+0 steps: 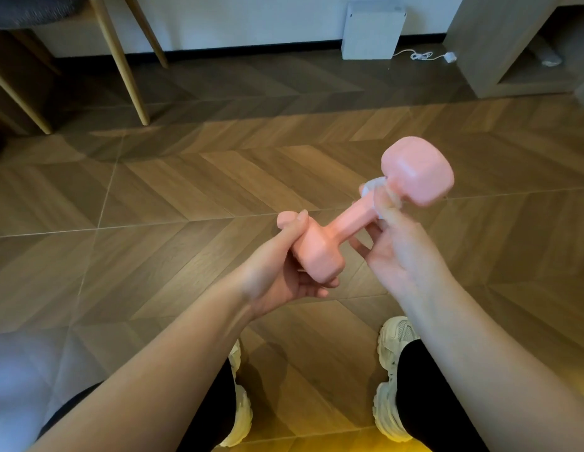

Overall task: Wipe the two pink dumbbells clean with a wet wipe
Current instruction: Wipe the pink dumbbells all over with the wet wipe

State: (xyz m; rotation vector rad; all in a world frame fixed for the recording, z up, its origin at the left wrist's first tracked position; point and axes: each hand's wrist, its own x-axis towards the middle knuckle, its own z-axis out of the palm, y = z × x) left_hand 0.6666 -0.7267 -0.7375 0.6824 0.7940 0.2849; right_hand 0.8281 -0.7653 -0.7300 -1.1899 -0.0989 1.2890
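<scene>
One pink dumbbell (346, 223) is held in the air over the floor, tilted from lower left to upper right. My left hand (284, 269) grips its lower head from below and the side. My right hand (398, 246) pinches a white wet wipe (375, 187) around the handle, just under the upper head. Most of the wipe is hidden by my fingers. No second dumbbell is in view.
Wooden chair legs (127, 70) stand at the back left. A white box (372, 31) with a white cable (424, 56) sits against the far wall, and a grey shelf unit (512, 53) is at the back right. My two white shoes (391, 380) are on the herringbone floor below.
</scene>
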